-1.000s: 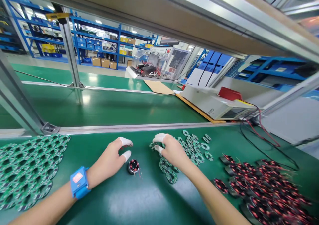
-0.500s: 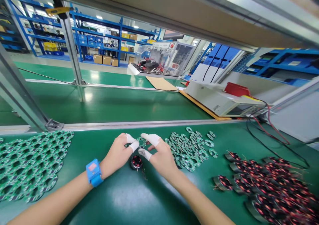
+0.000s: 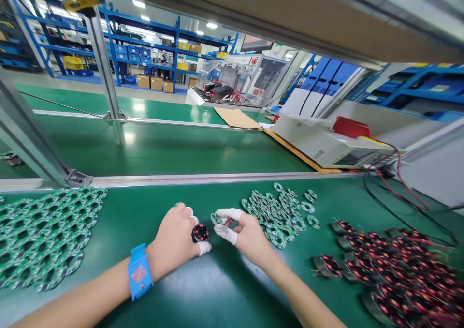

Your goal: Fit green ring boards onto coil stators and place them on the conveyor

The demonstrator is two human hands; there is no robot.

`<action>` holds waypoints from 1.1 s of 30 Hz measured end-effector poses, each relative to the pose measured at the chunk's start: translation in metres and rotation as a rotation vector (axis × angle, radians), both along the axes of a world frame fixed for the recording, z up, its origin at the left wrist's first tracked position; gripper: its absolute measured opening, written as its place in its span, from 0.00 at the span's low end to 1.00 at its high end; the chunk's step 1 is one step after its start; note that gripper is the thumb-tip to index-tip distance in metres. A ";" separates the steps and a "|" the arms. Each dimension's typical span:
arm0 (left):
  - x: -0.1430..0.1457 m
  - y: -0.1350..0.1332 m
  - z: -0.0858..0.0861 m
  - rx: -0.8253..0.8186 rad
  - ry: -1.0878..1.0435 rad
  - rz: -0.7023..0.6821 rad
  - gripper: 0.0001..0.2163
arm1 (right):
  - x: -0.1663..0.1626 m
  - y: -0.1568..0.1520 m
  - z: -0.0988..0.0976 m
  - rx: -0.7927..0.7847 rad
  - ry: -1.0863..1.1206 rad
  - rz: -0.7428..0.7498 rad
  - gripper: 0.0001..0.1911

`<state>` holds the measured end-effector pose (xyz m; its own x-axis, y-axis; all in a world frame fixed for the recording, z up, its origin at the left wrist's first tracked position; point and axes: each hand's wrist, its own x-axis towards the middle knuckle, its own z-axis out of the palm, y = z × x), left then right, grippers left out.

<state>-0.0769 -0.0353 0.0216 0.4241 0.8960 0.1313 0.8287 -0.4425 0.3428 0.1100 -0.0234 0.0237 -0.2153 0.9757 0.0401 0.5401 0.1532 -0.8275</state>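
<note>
My left hand (image 3: pixel 177 238), with a blue wrist strap (image 3: pixel 139 277) and white finger cots, is closed round a small black coil part with red windings (image 3: pixel 200 232), held just above the green mat. My right hand (image 3: pixel 242 233), also in finger cots, pinches a small green ring-shaped circuit board (image 3: pixel 216 218) beside the coil, a little to its right. The two hands nearly touch in the middle of the near table.
A heap of small green ring boards (image 3: pixel 277 209) lies right of my hands. Several red-wound coils (image 3: pixel 391 267) pile at the far right. Panels of green ring boards (image 3: pixel 43 236) cover the left. A white instrument (image 3: pixel 326 146) with red and black leads stands behind, past the metal rail (image 3: pixel 203 178).
My left hand has picked the coil up off the mat. The right hand has kept the ring board and shifted slightly right and down, beside the coil.
</note>
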 end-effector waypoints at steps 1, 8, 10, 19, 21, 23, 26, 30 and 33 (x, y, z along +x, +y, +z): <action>0.000 0.000 -0.001 -0.009 -0.003 -0.004 0.13 | -0.002 0.000 -0.001 -0.039 0.040 0.013 0.20; -0.006 0.001 -0.007 -0.038 -0.011 -0.029 0.14 | -0.014 -0.005 -0.003 -0.059 0.048 0.175 0.19; -0.006 0.001 -0.010 -0.032 -0.019 -0.027 0.14 | -0.016 -0.007 -0.005 0.043 -0.041 0.224 0.17; -0.005 0.000 -0.013 -0.039 0.001 -0.008 0.12 | -0.015 -0.015 -0.013 0.425 -0.448 0.225 0.18; -0.005 0.000 -0.012 -0.037 0.011 -0.001 0.12 | -0.015 -0.016 -0.014 0.466 -0.500 0.212 0.17; -0.005 0.000 -0.013 -0.031 0.012 0.003 0.12 | -0.016 -0.017 -0.016 0.485 -0.525 0.207 0.17; -0.005 0.000 -0.015 -0.026 0.005 0.014 0.11 | -0.017 -0.017 -0.017 0.467 -0.533 0.203 0.17; -0.003 0.000 -0.018 -0.037 0.010 0.012 0.07 | -0.021 -0.015 -0.011 0.359 -0.404 0.219 0.19; -0.005 -0.001 -0.013 -0.049 0.028 0.014 0.04 | -0.024 -0.012 -0.007 0.262 -0.304 0.241 0.17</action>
<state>-0.0815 -0.0361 0.0083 0.4142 0.9071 0.0749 0.8444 -0.4137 0.3404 0.0859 -0.0359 0.0167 -0.4748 0.8619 0.1782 0.6756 0.4867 -0.5538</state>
